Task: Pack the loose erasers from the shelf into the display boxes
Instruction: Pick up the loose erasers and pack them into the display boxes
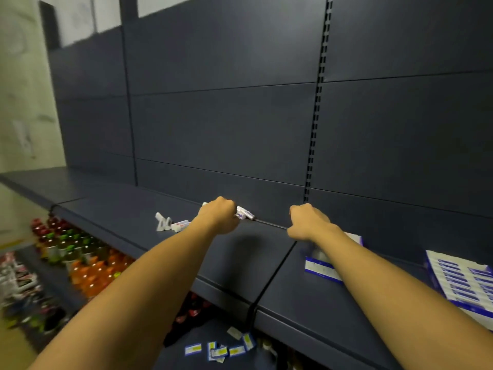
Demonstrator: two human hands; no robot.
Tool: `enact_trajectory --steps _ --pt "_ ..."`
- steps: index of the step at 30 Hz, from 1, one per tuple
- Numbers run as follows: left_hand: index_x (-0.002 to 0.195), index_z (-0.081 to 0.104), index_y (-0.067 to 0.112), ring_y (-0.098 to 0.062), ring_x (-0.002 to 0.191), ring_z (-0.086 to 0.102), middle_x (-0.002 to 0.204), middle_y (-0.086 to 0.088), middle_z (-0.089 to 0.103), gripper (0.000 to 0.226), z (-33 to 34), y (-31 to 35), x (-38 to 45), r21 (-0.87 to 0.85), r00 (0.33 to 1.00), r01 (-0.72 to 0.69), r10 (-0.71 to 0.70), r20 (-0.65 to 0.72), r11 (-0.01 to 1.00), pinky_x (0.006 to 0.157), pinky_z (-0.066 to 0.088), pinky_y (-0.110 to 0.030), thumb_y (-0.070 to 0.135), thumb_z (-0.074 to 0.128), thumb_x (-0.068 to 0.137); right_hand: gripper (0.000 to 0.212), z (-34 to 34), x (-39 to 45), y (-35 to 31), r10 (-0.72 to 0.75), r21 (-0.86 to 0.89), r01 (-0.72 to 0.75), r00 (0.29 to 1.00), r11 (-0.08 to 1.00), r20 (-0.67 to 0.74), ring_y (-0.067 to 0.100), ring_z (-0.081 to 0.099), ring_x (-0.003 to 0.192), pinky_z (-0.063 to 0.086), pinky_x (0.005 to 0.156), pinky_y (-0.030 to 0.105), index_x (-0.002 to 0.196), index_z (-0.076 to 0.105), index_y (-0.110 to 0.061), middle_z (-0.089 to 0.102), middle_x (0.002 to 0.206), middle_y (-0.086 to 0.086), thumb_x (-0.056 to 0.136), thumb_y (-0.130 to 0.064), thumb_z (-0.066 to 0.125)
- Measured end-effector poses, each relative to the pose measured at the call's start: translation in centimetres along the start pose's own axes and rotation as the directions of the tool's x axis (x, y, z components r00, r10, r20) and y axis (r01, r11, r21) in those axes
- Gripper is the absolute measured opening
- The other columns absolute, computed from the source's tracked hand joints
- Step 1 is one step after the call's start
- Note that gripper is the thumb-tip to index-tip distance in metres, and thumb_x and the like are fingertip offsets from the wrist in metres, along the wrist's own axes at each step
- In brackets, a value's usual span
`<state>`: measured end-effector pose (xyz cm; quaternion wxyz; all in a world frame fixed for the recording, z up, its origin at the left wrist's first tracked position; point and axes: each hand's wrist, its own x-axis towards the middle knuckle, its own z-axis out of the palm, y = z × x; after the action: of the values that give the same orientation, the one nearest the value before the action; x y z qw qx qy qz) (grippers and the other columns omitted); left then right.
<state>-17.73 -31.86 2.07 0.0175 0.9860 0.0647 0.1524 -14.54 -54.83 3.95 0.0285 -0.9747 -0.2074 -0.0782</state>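
- The left hand (219, 215) reaches to the back of the dark shelf (149, 209), its fingers curled down over a small cluster of loose erasers (245, 212) lying against the back panel (218, 124).
- Whether this grip actually closes on an eraser I cannot tell; the knuckles hide the fingertips, and only a few white-and-blue erasers show just to the right of the hand.
- More loose white pieces (172, 223) lie on the shelf just left of the left wrist, apart from the hand.
- The right hand (306, 221) is curled into a fist near the back of the shelf, to the right of the erasers and apart from them; nothing shows in its grip, though the fingertips face away.
- A blue-and-white display box (321, 268) sits on the shelf under the right forearm, partly hidden by it.
- A second display box (461, 281), filled with rows of blue-labelled erasers, stands at the far right edge of the shelf.
- Several small blue-and-white packets (221, 349) lie scattered on the lower level beneath the shelf.
- Bottles (88, 265) with orange, green and red contents stand in rows on a lower shelf to the left.
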Motion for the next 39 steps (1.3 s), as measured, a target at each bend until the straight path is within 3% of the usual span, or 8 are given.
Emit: enact_trajectory --steps 3,7,9,15,22,32,36,39 --pt "0.122 0.064 0.012 -0.032 0.102 0.063 0.121 -0.011 0.063 0.034 -0.8 -2.6 -1.3 0.050 0.999 0.040 -0.041 0.017 0.998 0.082 0.054 -0.039 0.032 0.055 0.096 0.017 -0.1 0.3 -2.7 -0.036 0.001 0.036 0.999 0.999 0.011 0.022 0.053 0.073 0.036 0.051 0.029 0.100 0.056 -0.009 0.053 0.086 0.005 0.084 -0.012 0.054" --pt "0.109 0.067 0.012 -0.027 0.088 0.064 0.107 -0.009 0.067 0.025 -1.7 -6.6 -2.3 0.062 0.998 0.066 -0.067 0.021 0.996 0.076 0.057 -0.038 0.026 0.053 0.095 0.014 -0.1 0.7 -6.4 -0.070 0.002 0.070 0.998 0.998 0.009 0.019 0.047 0.066 0.036 0.051 0.029 0.099 0.055 -0.009 0.051 0.083 0.005 0.085 -0.011 0.053" --pt "0.112 0.068 0.011 -0.023 0.086 0.064 0.105 -0.008 0.068 0.026 -2.0 -8.7 -2.7 0.064 0.998 0.064 -0.065 0.021 0.996 0.075 0.057 -0.037 0.027 0.055 0.096 0.011 -0.2 0.9 -8.5 -0.076 -0.001 0.076 0.997 0.997 0.006 0.019 0.048 0.067 0.036 0.051 0.029 0.097 0.053 -0.010 0.051 0.085 0.005 0.086 -0.012 0.052" --pt "0.111 0.070 0.011 -0.024 0.087 0.065 0.106 -0.007 0.069 0.026 -2.5 -14.8 -3.8 0.048 0.999 0.039 -0.040 0.019 0.998 0.075 0.057 -0.035 0.025 0.054 0.097 0.017 0.1 1.6 -14.6 -0.055 0.008 0.055 0.998 0.998 0.001 0.026 0.053 0.086 0.043 0.069 0.031 0.104 0.055 -0.014 0.059 0.113 0.009 0.088 -0.020 0.055" --pt "0.115 0.070 0.011 -0.027 0.092 0.066 0.109 -0.007 0.069 0.027 -2.6 -21.1 -4.1 0.046 0.999 -0.029 0.028 0.034 0.999 0.084 0.060 -0.042 0.026 0.056 0.098 0.032 1.6 2.4 -20.5 0.006 -0.007 -0.006 1.000 1.000 -0.017 0.027 0.062 0.103 0.044 0.072 0.031 0.119 0.057 -0.015 0.060 0.118 0.007 0.089 -0.026 0.056" --pt "0.121 0.069 0.014 -0.027 0.094 0.065 0.114 -0.008 0.068 0.030 -0.7 -26.5 -2.7 0.026 0.996 -0.071 0.070 0.056 0.997 0.083 0.060 -0.042 0.019 0.056 0.094 0.031 2.9 4.1 -23.5 0.103 -0.051 -0.104 0.994 0.993 -0.021 0.024 0.059 0.091 0.046 0.070 0.032 0.117 0.057 -0.017 0.058 0.106 0.004 0.087 -0.025 0.056" --pt "0.117 0.070 0.013 -0.026 0.095 0.066 0.113 -0.006 0.069 0.028 0.3 -27.0 -0.2 -0.019 0.994 -0.089 0.090 0.055 0.996 0.084 0.060 -0.042 0.020 0.055 0.095 0.032 3.4 5.7 -23.0 0.140 -0.061 -0.142 0.990 0.988 -0.026 0.025 0.062 0.102 0.045 0.071 0.031 0.118 0.057 -0.018 0.060 0.116 0.004 0.088 -0.028 0.057" --pt "0.114 0.071 0.013 -0.025 0.093 0.066 0.111 -0.006 0.069 0.025 1.3 -26.7 1.8 -0.037 0.992 -0.112 0.114 0.059 0.993 0.083 0.060 -0.041 0.020 0.056 0.095 0.032 4.0 7.3 -22.4 0.169 -0.072 -0.169 0.986 0.983 -0.014 0.023 0.059 0.090 0.045 0.069 0.031 0.117 0.058 -0.018 0.056 0.103 0.002 0.087 -0.030 0.059"
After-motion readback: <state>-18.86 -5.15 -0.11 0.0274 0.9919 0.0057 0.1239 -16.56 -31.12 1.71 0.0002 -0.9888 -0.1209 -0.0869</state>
